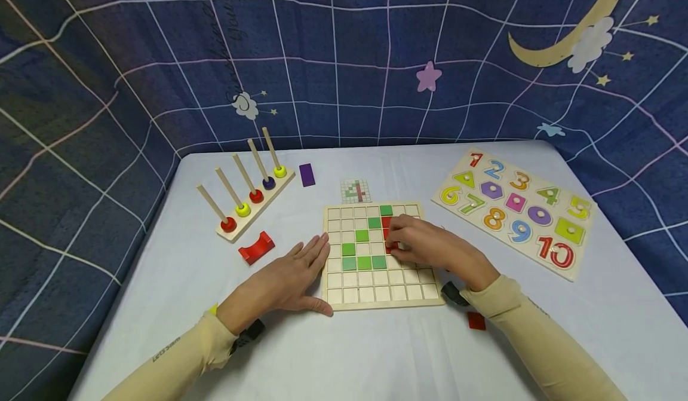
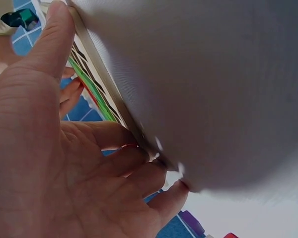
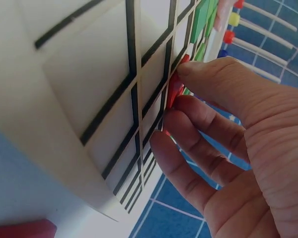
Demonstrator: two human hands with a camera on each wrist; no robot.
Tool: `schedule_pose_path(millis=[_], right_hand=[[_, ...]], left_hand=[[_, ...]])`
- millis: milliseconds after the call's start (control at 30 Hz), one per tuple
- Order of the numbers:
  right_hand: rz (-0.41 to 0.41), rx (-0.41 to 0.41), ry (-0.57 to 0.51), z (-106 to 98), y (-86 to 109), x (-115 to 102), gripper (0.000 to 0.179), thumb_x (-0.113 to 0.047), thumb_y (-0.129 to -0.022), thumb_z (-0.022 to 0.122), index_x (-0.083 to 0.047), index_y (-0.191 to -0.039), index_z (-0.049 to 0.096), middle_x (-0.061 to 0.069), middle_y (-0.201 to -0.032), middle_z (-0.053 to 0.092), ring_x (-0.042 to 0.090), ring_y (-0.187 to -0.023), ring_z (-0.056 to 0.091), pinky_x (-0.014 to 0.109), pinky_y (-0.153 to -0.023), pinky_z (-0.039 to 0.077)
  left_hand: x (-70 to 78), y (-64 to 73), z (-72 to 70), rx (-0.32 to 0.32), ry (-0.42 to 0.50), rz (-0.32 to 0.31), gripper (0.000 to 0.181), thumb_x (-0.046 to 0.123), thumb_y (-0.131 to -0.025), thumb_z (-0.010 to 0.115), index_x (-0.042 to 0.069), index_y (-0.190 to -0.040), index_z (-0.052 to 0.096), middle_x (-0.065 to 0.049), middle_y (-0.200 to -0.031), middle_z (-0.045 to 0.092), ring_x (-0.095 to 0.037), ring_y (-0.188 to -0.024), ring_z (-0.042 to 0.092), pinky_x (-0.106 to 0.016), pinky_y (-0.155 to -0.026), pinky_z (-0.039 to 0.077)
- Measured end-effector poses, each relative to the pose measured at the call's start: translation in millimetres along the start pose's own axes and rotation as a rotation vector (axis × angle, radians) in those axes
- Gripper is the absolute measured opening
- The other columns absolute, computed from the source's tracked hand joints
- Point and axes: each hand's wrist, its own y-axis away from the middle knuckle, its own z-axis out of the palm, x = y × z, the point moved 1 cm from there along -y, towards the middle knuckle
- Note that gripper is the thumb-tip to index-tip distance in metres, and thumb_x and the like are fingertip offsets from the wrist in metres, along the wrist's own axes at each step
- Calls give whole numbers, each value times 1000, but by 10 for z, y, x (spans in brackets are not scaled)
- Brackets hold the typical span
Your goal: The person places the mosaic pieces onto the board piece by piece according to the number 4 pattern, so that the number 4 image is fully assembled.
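Observation:
A wooden grid board [image 1: 365, 296] lies on the table with several green square tiles [image 1: 364, 263] set in its cells. Red tiles [image 1: 386, 222] stand in a column on its right half, partly covered by my right hand [image 1: 427, 242]. That hand pinches a red tile [image 3: 176, 88] between thumb and fingertips, low over a cell of the board. My left hand [image 1: 292, 275] lies flat with fingers extended along the board's left edge, its thumb near the front left corner. In the left wrist view, the left fingertips [image 2: 176, 191] touch the board's rim.
Behind the board lies a small pattern card [image 1: 356, 191]. A peg stand [image 1: 249, 210] with coloured rings, a red curved block [image 1: 257, 248] and a purple tile [image 1: 307, 174] are on the left. A number puzzle [image 1: 516, 210] lies right; a red tile [image 1: 476, 321] lies near the right forearm.

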Motion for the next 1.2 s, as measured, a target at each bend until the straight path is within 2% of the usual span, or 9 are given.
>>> schedule_pose_path(millis=[467, 633, 967, 1200], right_hand=[[-44, 6, 57, 0, 22, -25, 4, -8, -95, 80, -5, -95, 78, 5, -95, 65, 15, -88, 53, 30, -78, 54], [-32, 17, 72, -15, 66, -27, 3, -8, -95, 79, -6, -97, 78, 5, -99, 67, 17, -92, 56, 31, -81, 57], [12, 27, 115, -121, 290, 41, 9, -8, -93, 81, -5, -101, 77, 8, -108, 71, 21, -101, 63, 37, -91, 62], [49, 34, 127, -202, 499, 68, 9, -5, -92, 82, -6, -100, 79, 7, -107, 72, 21, -100, 64, 38, -88, 62]], left_hand=[[6, 3, 19, 0, 11, 0, 126, 78, -85, 71, -4, -168, 24, -23, -179, 17, -38, -167, 21, -54, -135, 28], [4, 7, 11, 4, -2, 5, 125, 78, -86, 71, -5, -168, 24, -23, -179, 17, -39, -167, 22, -54, -135, 28], [6, 8, 29, -11, -18, 1, 125, 79, -87, 69, -4, -168, 22, -22, -179, 16, -38, -167, 21, -54, -135, 27], [-1, 0, 9, -7, -2, 1, 125, 77, -87, 70, -5, -168, 22, -23, -179, 16, -39, -167, 21, -54, -135, 27]])
